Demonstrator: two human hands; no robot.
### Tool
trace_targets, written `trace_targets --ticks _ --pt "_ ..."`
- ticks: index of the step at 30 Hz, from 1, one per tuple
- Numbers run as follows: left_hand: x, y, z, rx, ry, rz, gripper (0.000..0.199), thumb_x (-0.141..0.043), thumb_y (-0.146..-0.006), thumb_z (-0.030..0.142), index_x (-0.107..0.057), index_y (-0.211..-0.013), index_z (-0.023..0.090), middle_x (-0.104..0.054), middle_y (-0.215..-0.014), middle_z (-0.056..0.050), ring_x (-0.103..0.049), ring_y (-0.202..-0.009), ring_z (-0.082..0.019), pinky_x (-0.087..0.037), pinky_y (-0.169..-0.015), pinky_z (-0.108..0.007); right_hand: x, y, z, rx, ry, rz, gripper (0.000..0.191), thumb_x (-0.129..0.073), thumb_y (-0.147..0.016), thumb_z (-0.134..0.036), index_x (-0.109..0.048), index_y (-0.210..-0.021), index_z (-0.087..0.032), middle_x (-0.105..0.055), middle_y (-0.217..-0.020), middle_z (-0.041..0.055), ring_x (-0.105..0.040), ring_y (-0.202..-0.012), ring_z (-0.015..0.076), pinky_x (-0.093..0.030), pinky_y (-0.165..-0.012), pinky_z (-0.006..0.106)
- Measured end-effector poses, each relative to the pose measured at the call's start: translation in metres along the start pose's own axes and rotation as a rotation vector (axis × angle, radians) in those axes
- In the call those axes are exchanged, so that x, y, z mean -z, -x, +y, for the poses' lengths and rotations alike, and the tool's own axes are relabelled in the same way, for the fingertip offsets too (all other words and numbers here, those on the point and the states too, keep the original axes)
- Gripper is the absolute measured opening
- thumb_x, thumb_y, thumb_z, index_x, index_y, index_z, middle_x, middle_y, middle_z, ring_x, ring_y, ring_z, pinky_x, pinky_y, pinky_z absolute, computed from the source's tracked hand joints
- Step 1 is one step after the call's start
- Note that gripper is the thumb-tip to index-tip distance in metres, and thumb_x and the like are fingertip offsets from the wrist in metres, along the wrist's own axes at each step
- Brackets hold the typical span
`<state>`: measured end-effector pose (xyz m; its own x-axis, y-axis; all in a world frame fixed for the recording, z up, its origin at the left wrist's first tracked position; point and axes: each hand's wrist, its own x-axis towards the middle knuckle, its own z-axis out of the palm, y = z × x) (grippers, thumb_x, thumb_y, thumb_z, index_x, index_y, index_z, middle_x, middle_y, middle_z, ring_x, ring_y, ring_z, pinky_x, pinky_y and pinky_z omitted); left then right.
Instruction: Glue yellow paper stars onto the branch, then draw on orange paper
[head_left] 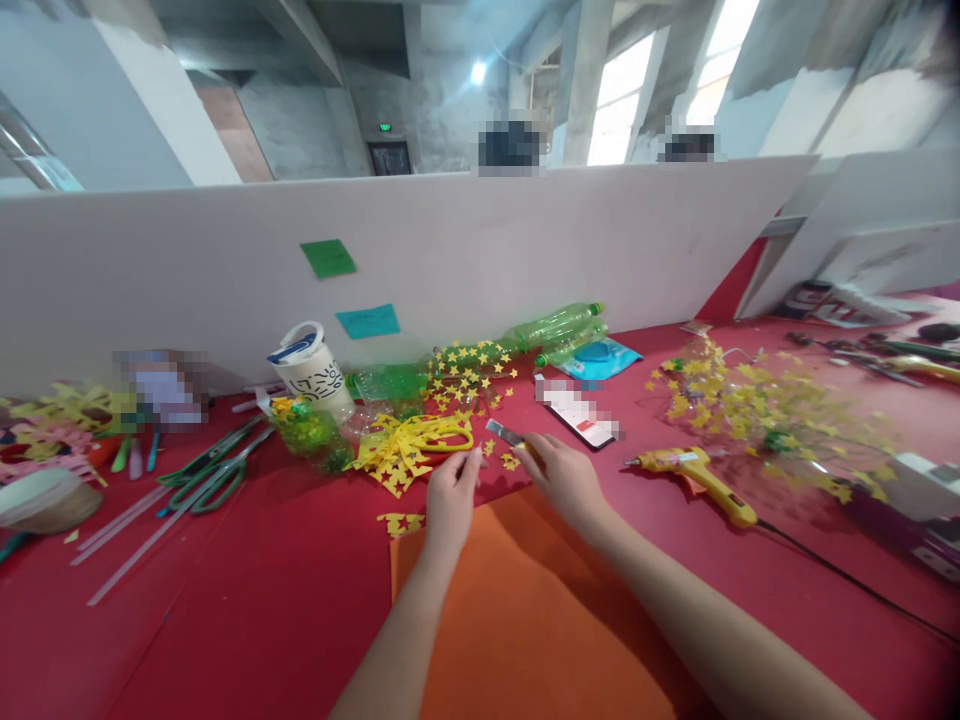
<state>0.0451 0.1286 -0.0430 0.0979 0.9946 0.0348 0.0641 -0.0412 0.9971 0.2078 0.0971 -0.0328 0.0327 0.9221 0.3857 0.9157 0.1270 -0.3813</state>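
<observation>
My right hand (561, 478) grips a utility knife (505, 433), its flat blade pointing left and away from me. Close to its tip, my left hand (452, 495) has thumb and forefinger pinched together; whatever sits between them is too small to make out. Small yellow stars (511, 461) lie on the red table between and beyond the hands. Left of them is a pile of yellow sheet scraps (394, 452) with star-shaped holes, and yellow-handled scissors (450, 440) rest at it. Beneath both forearms spreads an orange sheet (510, 600).
A yellow glue gun (694, 475) with a black cord lies right, before a bunch of yellow stars (780, 415). Green bottles (555, 328), a phone (577, 412) and a white cup (313, 375) stand or lie behind. Green-handled scissors (217, 487) are left. A white partition (187, 270) borders the back.
</observation>
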Motion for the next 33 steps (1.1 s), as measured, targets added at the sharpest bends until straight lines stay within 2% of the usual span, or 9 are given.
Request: trace_targets --ticks 7,11,14,21,28,33 --pt "-0.005 -0.001 -0.001 0.069 0.127 -0.066 0.025 -0.054 -0.076 0.038 -0.057 -0.089 0.017 -0.050 -0.063 0.003 -0.039 -0.046 -0.008 -0.026 -0.041 -0.018 0.003 0.005 0.001 0.184 -0.032 -0.026 0.028 -0.039 -0.092 -0.039 -0.059 -0.100 -0.021 -0.062 -0.080 0.0038 -0.056 -0.067 0.0136 -0.032 -0.057 0.022" --pt "-0.004 0.003 0.008 0.064 0.139 -0.106 0.018 -0.053 -0.076 0.034 -0.055 -0.074 0.015 -0.052 -0.061 0.002 -0.036 -0.046 -0.006 -0.026 -0.043 -0.018 0.004 0.005 0.001 0.189 -0.029 -0.048 0.028 -0.038 -0.092 -0.038 -0.059 -0.101 -0.021 -0.062 -0.079 0.0040 -0.055 -0.064 0.0133 -0.032 -0.056 0.022" --pt "-0.005 0.005 0.011 0.057 0.137 -0.118 0.022 -0.053 -0.077 0.035 -0.052 -0.068 0.016 -0.049 -0.059 0.003 -0.037 -0.049 -0.007 -0.028 -0.045 -0.018 0.006 0.004 0.001 0.190 -0.046 -0.056 0.028 -0.038 -0.092 -0.038 -0.059 -0.101 -0.021 -0.062 -0.079 0.0039 -0.055 -0.065 0.0134 -0.033 -0.057 0.022" --pt "-0.005 0.004 0.006 0.024 0.086 -0.132 0.029 -0.055 -0.078 0.044 -0.057 -0.080 0.016 -0.049 -0.063 0.003 -0.039 -0.051 -0.009 -0.030 -0.047 -0.019 0.008 0.004 0.002 0.186 -0.060 -0.054 0.029 -0.038 -0.092 -0.039 -0.058 -0.104 -0.022 -0.063 -0.082 0.0045 -0.057 -0.068 0.0139 -0.033 -0.058 0.022" --pt "-0.003 0.002 0.004 -0.012 0.072 -0.095 0.036 -0.055 -0.079 0.044 -0.062 -0.098 0.014 -0.052 -0.066 0.001 -0.042 -0.054 -0.010 -0.034 -0.050 -0.020 0.007 0.004 0.005 0.179 -0.044 -0.050 0.030 -0.037 -0.092 -0.039 -0.058 -0.105 -0.022 -0.063 -0.083 0.0038 -0.057 -0.066 0.0134 -0.032 -0.056 0.023" --pt "-0.002 0.000 0.001 -0.015 0.059 -0.052 0.039 -0.060 -0.076 0.046 -0.065 -0.100 0.015 -0.055 -0.065 0.001 -0.044 -0.054 -0.010 -0.035 -0.050 -0.020 0.009 0.004 0.004 0.177 -0.037 -0.044 0.030 -0.037 -0.092 -0.040 -0.058 -0.104 -0.022 -0.063 -0.082 0.0042 -0.057 -0.066 0.0133 -0.031 -0.056 0.023"
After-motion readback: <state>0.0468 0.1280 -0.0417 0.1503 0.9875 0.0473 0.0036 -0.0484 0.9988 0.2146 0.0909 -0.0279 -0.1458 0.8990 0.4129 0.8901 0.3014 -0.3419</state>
